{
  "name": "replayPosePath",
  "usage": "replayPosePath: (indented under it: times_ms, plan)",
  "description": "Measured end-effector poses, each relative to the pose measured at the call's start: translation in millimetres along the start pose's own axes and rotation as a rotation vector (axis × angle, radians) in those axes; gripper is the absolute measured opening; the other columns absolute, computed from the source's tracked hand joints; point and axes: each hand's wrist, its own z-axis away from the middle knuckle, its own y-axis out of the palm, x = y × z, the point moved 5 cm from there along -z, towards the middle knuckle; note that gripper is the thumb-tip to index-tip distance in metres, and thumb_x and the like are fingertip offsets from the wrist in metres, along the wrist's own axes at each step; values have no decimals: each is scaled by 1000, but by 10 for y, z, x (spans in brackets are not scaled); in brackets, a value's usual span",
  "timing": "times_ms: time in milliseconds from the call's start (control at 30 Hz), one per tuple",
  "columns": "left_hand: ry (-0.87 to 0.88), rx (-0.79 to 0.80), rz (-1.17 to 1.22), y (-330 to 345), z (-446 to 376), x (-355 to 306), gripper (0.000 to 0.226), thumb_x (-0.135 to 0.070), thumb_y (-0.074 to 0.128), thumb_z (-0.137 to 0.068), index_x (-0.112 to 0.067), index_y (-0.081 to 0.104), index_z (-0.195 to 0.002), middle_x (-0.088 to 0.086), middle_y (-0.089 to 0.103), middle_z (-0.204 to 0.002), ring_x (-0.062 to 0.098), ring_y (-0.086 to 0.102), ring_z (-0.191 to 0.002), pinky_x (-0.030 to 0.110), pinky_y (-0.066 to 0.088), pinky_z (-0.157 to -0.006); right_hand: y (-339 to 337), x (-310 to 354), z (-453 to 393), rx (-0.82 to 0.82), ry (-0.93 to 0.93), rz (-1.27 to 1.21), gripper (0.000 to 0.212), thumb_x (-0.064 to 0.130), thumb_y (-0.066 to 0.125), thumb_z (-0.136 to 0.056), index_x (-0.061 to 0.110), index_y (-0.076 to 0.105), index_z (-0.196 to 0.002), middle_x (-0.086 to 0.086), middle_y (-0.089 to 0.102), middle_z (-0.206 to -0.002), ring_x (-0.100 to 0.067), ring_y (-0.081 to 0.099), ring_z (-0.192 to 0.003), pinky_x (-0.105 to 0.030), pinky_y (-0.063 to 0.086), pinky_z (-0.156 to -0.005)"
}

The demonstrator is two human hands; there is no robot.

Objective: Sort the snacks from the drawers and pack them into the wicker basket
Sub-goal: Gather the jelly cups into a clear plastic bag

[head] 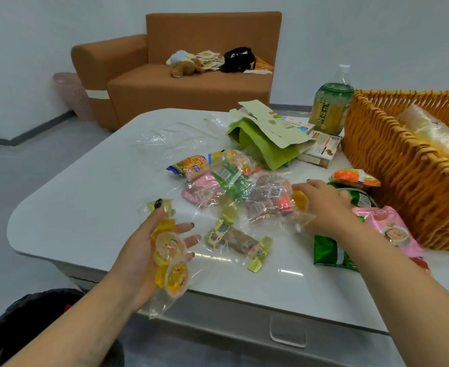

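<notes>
Left hand (149, 250), lower centre, cradles jelly cups (169, 247), grip loosely curled; right hand (324, 205) pinches a cup (299, 199) beside basket (403, 181).

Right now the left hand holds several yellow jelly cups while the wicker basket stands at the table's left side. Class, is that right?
Not quite. The head view shows the wicker basket at the table's right side. The left hand does hold several yellow jelly cups.
</notes>
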Motion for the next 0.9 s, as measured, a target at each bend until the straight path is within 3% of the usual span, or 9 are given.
replayPosePath:
  times_ms: [133, 233, 333, 567, 733, 800, 900]
  plan:
    - [25, 19, -18, 15, -2, -16, 33, -44, 49, -95, -15, 65, -98, 5, 76, -82, 22, 74, -71, 39, 46, -66, 49, 39, -51, -16, -11, 86, 85, 50, 74, -76, 35, 28, -146, -4, 35, -148, -28, 39, -132, -42, 29, -101]
    - [38, 11, -7, -3, 4, -39, 32, -44, 49, -95, -16, 65, -100, 5, 76, -83, 22, 74, -73, 38, 46, -66, 18, 85, -9, -54, -43, 48, 69, 40, 73, -78, 33, 39, -138, -3, 39, -142, -25, 44, -123, -40, 28, -97]
    - [48, -7, 15, -48, 17, -64, 32, -44, 50, -95, -16, 64, -101, 4, 76, -83, 23, 75, -75, 38, 46, -66, -34, 162, 101, -82, -109, 2, 51, 47, 63, -83, 32, 44, -129, -1, 41, -134, -26, 41, -115, -40, 25, -98]
    - [81, -24, 14, -83, 94, -172, 32, -44, 51, -95, -16, 59, -107, 6, 75, -89, 24, 75, -78, 38, 49, -65, -130, 173, 286, -159, -157, -78, 60, 47, 70, -75, 36, 45, -128, -1, 35, -130, -30, 39, -118, -38, 25, -101]
    - [184, 14, -132, -30, 236, -296, 39, -40, 53, -94, -14, 53, -123, 8, 75, -93, 32, 74, -86, 38, 53, -63, -501, 48, 508, -331, 6, -607, 55, 30, 82, -71, 30, 55, -119, 0, 40, -120, -16, 44, -109, -28, 43, -83]
    - [226, 45, -159, 23, 366, -360, 39, -41, 55, -89, -15, 54, -118, 11, 75, -96, 33, 74, -85, 39, 54, -65, -618, 14, 655, -215, 130, -1035, 46, 17, 79, -75, 25, 58, -115, -5, 48, -124, -21, 57, -105, -33, 55, -78]
    - [270, 77, -163, 80, 599, -424, 45, -44, 57, -78, -18, 56, -115, 12, 74, -98, 32, 74, -83, 39, 55, -64, -742, 71, 998, 57, 261, -1686, 38, -5, 60, -82, 17, 61, -112, -15, 49, -126, -35, 64, -102, -33, 60, -72]
